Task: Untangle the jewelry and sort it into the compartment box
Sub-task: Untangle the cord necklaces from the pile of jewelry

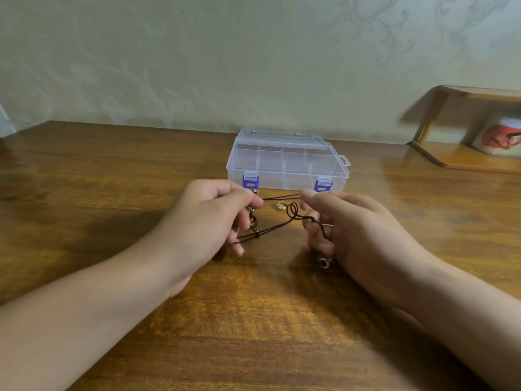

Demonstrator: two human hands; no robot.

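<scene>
Black cord (282,197) stretched between our hands: left hand (214,215) pinches one end, right hand (346,224) pinches other. Closed compartment box (287,162) just beyond fingers. Risk: hard pull tightens knot (257,235); gold rings (279,205) could snag.

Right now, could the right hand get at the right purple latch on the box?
Probably yes: the right purple latch sits just beyond the right hand with nothing between them, but that hand is pinching the black cord, so it would have to let go first.
</scene>
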